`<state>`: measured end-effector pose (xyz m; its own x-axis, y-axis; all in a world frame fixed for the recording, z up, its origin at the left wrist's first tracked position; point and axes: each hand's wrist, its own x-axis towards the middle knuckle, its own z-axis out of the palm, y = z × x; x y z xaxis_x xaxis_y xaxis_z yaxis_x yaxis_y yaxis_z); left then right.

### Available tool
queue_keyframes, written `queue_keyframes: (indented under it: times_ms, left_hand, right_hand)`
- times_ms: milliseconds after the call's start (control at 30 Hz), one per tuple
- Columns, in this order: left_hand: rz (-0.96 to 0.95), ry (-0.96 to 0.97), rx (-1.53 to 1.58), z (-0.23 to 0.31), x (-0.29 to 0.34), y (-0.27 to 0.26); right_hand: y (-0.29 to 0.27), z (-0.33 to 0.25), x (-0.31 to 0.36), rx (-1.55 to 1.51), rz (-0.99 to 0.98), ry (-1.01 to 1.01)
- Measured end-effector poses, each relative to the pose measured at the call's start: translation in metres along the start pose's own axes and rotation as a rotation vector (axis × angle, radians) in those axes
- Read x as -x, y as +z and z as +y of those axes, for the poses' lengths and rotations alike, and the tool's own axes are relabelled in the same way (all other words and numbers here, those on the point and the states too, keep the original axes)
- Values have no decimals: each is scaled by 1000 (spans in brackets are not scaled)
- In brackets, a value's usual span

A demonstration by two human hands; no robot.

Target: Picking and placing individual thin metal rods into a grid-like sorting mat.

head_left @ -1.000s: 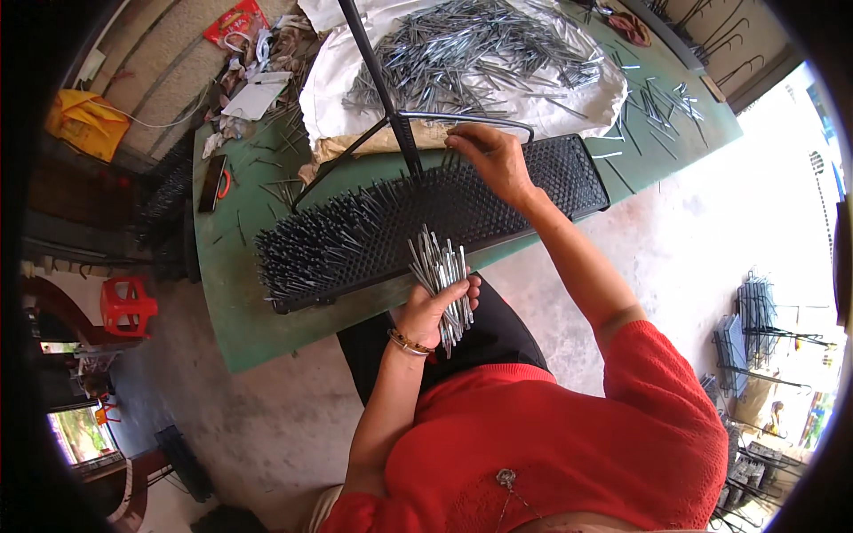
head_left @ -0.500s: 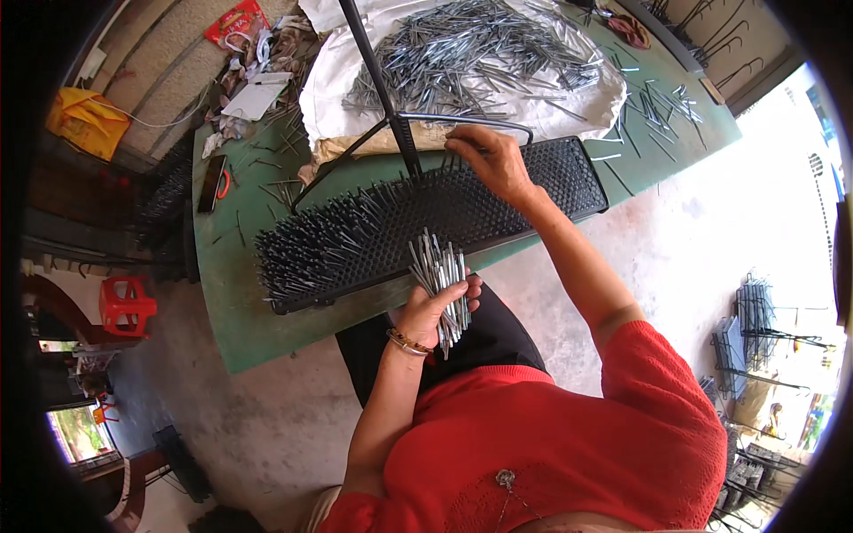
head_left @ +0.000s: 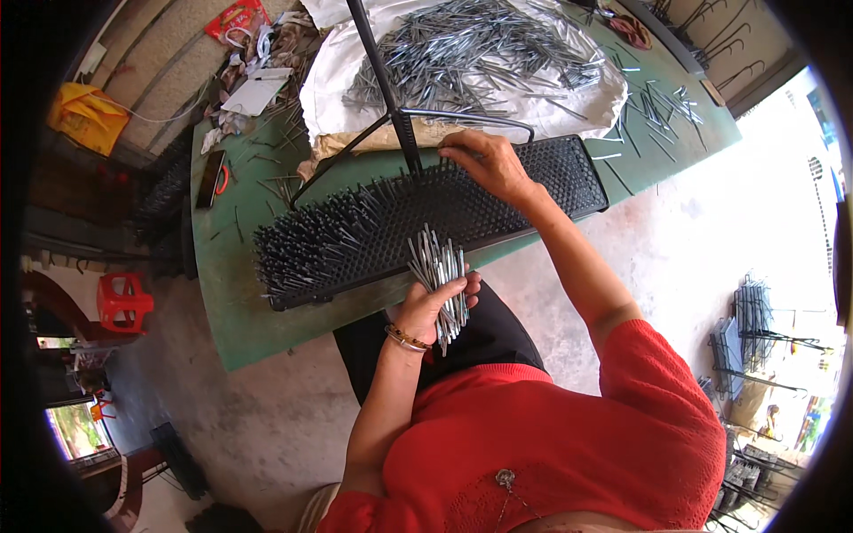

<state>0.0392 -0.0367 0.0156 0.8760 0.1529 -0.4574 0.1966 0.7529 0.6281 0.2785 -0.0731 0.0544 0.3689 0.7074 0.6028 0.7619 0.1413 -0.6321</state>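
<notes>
My left hand is closed around a bundle of thin silvery metal rods, held upright in front of the near edge of a long black perforated board. My right hand is over the board's far edge, thumb and finger pinched on a thin metal rod, whose end is mostly hidden by the fingers. Many dark rods stand in the holes across the board's left part and along its far edge towards the pinch. To the right, the holes show no rods.
A black metal stand rises behind the board. On the green table lie a white sack heaped with loose rods, a phone and orange-handled scissors. A red stool stands at left.
My right hand has shifted slightly left and down, its fingertips now closer to the board's holes. The left hand keeps its bundle in nearly the same place.
</notes>
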Motion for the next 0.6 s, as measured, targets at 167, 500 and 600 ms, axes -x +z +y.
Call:
queue_keyframes:
  times_ms: [167,500,600]
  left_hand:
    - [-15,10,16,-2,-1,-3]
    - [-39,48,-25,1,-2,3]
    - [-25,53,-28,1,-4,2]
  right_hand:
    - [8,-1,7,3,32,136]
    - [20,12,18,140,88,63]
    - [24,11,19,135,83,-65]
